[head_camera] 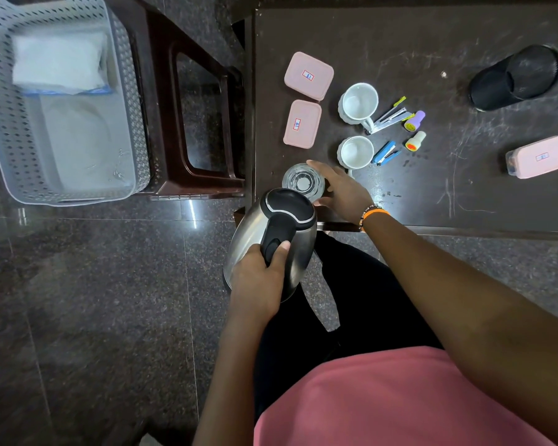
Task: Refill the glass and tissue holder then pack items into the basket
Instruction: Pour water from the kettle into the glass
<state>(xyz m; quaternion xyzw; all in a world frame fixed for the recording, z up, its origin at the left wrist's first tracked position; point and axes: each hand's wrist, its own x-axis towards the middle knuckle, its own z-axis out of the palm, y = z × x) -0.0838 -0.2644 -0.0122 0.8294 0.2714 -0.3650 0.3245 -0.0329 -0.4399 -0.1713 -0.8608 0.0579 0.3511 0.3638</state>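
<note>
Head view: glass (303,181) within right-hand (342,191) grip

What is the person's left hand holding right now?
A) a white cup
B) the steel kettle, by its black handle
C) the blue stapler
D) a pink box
B: the left hand grips the black handle of the kettle, tipped toward the glass, which the right hand steadies on the table.

One head-worn wide-angle view looks steeply down, close over the worktop (464,194) edge, floor (94,300) and basket (0,123) at left.
</note>
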